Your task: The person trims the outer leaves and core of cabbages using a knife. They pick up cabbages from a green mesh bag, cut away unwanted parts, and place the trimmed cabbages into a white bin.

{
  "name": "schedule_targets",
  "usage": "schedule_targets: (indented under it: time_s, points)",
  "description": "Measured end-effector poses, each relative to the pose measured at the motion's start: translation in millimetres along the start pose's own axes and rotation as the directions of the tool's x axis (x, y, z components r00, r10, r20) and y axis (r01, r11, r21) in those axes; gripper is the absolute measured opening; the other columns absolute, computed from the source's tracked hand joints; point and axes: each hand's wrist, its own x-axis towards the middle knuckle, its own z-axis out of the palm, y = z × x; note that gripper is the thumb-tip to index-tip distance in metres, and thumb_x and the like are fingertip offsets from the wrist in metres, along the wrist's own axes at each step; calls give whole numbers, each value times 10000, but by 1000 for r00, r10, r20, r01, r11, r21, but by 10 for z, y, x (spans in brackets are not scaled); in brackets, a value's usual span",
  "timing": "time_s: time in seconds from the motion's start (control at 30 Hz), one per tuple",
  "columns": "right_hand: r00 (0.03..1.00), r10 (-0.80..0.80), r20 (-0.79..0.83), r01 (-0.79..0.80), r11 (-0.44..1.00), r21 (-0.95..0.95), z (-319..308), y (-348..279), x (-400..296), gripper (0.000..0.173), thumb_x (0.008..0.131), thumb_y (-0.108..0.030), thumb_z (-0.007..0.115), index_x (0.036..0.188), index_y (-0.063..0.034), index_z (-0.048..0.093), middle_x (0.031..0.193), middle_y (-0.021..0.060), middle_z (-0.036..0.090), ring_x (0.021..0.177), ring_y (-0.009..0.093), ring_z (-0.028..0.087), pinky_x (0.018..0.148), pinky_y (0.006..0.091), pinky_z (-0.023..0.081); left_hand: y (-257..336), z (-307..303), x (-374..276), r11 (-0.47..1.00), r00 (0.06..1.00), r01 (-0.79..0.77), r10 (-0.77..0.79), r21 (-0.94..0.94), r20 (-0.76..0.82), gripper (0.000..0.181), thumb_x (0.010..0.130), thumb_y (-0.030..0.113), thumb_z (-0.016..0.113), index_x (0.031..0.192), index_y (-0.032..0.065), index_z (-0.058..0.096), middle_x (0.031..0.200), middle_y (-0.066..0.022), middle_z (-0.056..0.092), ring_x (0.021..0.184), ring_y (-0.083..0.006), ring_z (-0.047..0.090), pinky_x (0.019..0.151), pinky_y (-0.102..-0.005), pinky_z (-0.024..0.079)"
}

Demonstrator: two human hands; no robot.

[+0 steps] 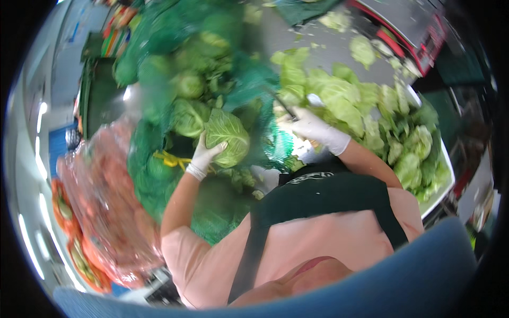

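Note:
My left hand (206, 156), in a white glove, grips a green cabbage (227, 137) from its near left side, thumb and fingers spread over the leaves. Other cabbages (190, 85) lie just beyond it within a green mesh sack (159, 24). To the right, my right hand (308, 124), gloved too, is closed around a knife (281, 104) whose dark, blurred blade points up and left, away from me. Loose cabbage leaves (338, 95) are heaped beyond and beside that hand. A bright patch of green mesh lies between my hands.
A white container (447, 159) full of leaves stands at right. At the upper right is a red-edged device (427, 51), perhaps a scale, near scattered leaf scraps. At left lie a clear plastic bag (111, 187) of pinkish-orange contents and orange net bags (85, 262); behind is a green crate (85, 99).

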Motion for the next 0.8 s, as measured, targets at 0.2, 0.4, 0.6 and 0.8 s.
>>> schedule_targets:
  time_s: [0.2,0.4,0.6,0.8]
  points:
    - [818,-506,-274,282,767,-576,-118,-314,-561,925,783,-403,805,1517,-97,332,1509,206,411,1405,303,395,1146,397,333,215,1465,214,751,906,-416,292,512,307,1033,799,371,807,1508,-47,184,1474,-255,354,1365,-342,387,1115,-431,374]
    - [602,-648,-467,120,651,-749,-827,-43,-802,715,804,-494,718,1356,-71,554,1262,229,619,1149,340,614,957,396,497,200,2550,483,-23,479,-757,660,653,578,947,581,462,881,1263,-17,433,1399,-305,363,1378,-490,281,1109,-593,293]
    - [447,-418,-791,-313,756,-575,-1438,106,-469,519,863,-436,647,1200,-41,660,1062,223,693,943,352,683,840,421,542,221,2580,595,-8,425,-780,727,626,540,1113,534,338,926,1450,60,359,1427,-233,346,1335,-416,356,1126,-490,333]
    - [592,-343,-730,-324,728,-605,-1450,-187,-618,646,827,-451,710,1294,-31,560,1194,210,647,1039,331,657,885,411,522,108,1951,663,243,556,-767,714,594,426,1202,552,282,928,1522,83,246,1406,-216,289,1308,-380,360,1137,-469,331]
